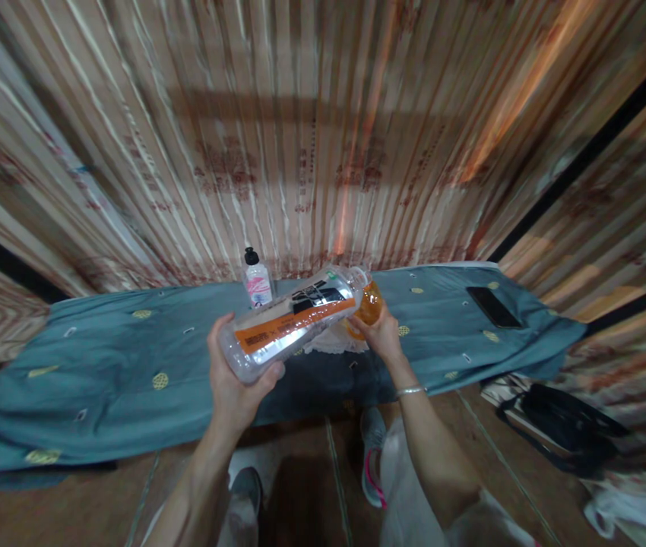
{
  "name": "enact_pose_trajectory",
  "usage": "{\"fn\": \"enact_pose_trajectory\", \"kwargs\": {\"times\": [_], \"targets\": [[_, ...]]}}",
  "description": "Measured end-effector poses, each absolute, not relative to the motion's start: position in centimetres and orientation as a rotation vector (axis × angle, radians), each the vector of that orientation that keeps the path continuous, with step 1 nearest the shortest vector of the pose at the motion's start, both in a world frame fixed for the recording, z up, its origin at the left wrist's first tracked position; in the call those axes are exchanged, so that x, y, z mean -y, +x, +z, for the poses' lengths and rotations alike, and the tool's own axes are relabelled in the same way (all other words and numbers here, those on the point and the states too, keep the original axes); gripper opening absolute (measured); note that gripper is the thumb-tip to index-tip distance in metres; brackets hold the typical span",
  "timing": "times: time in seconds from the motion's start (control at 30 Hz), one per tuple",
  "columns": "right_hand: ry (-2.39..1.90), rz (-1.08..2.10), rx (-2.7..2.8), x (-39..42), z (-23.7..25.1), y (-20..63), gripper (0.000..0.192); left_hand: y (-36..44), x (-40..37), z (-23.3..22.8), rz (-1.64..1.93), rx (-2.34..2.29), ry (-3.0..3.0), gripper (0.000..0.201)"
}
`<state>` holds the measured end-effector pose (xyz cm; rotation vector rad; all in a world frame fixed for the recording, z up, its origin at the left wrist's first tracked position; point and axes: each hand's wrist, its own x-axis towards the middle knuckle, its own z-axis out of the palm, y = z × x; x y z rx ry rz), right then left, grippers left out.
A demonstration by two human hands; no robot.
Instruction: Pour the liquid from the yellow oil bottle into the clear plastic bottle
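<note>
Bottle — clear, orange-labelled, looking empty — lies tilted in your left hand, fingers clamped round its base. Your right hand grips an amber cup at its mouth, over the blue-clothed table.

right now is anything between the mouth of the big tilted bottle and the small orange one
Nothing visible is. The left hand holds the big clear bottle tilted, its mouth right at the small orange bottle in the right hand. The pump bottle stands behind, off to the left.
</note>
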<state>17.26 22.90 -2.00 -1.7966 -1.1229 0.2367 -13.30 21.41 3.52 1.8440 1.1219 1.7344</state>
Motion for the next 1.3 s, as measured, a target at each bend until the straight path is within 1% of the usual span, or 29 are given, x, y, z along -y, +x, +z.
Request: {"fn": "enact_pose_trajectory", "kwargs": {"times": [0.27, 0.4, 0.73, 1.13, 1.3], "targets": [[-1.794, 0.219, 1.122, -22.92, -2.18, 17.26, 0.078, -13.21, -21.53, 3.27, 1.741, -1.075, 1.822, 0.09], [-1.794, 0.211, 1.125, -22.92, -2.26, 17.32, 0.077, -13.26, -21.62, 3.01, 1.728, -1.068, 1.78, 0.092], [-1.784, 0.23, 1.099, -22.92, -2.14, 17.24, 0.082, -13.35, -21.61, 3.0, 1.736, -1.063, 1.794, 0.092], [-1.789, 0.218, 1.107, -22.91, -2.28, 17.39, 0.084, -13.44, -21.65, 3.23, 1.729, -1.08, 1.808, 0.094], [-1.769, 0.206, 1.115, -22.87, -2.26, 17.33, 0.081, -13.36, -21.59, 3.24, 1.734, -1.084, 1.813, 0.096]]}}
